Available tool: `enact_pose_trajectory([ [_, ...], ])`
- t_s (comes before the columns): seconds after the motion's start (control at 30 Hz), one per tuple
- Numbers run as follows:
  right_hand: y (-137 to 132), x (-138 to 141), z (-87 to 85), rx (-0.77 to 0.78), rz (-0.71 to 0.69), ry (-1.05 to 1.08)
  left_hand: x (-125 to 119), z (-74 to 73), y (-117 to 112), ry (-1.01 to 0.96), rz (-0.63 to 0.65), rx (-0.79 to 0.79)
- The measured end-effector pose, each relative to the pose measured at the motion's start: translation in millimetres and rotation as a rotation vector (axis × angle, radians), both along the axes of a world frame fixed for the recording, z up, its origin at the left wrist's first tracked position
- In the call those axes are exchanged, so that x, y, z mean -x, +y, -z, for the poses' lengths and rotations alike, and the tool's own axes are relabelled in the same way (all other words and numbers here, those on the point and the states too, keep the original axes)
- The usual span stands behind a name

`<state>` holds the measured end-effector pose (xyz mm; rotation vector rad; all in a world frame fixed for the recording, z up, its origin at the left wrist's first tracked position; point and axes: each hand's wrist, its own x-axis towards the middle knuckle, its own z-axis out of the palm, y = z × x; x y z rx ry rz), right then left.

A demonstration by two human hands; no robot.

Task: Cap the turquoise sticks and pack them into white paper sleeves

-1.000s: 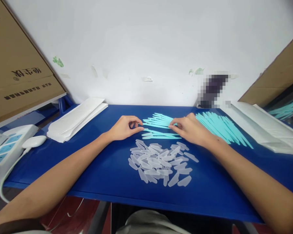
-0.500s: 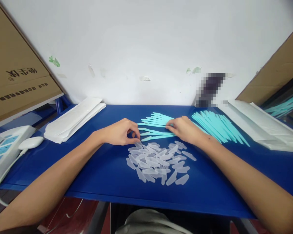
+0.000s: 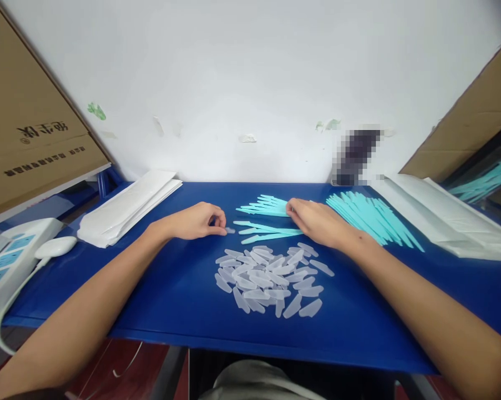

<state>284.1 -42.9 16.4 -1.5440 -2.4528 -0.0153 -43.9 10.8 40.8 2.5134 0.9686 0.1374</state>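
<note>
Left hand (image 3: 194, 222) is pulling back from the clear cap pile (image 3: 271, 278), pinching one cap (image 3: 230, 229) and lining it up with the teal sticks (image 3: 267, 228); right hand (image 3: 315, 222) is gripping those sticks, fingers curled tight, steadying them on the table (image 3: 171, 300)

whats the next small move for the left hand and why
Probably slide the clear cap pinched in the left hand rightward onto the near tip of the closest teal stick. The cap sits just short of that tip and roughly in line with it, and the right hand rests on the sticks' far ends, which should steady them.
</note>
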Motion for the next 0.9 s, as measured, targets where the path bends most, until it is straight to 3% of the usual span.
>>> enact_pose_trajectory([
  [0.17,3.6,-7.4,-1.6,-0.067,0.052,0.198,1.0,19.2,14.1,-0.122,-0.167,-0.262],
  [0.37,6.8,-6.5,-0.7,-0.002,0.061,0.425,-3.7,27.8,15.0,-0.191,-0.216,-0.282],
  [0.53,6.3,-4.2,-2.2,-0.083,0.051,0.413,-9.5,34.1,15.9,-0.217,-0.211,-0.281],
  [0.9,5.6,-4.6,-1.1,-0.108,0.045,0.465,-11.5,39.6,18.2,-0.236,-0.244,-0.316],
])
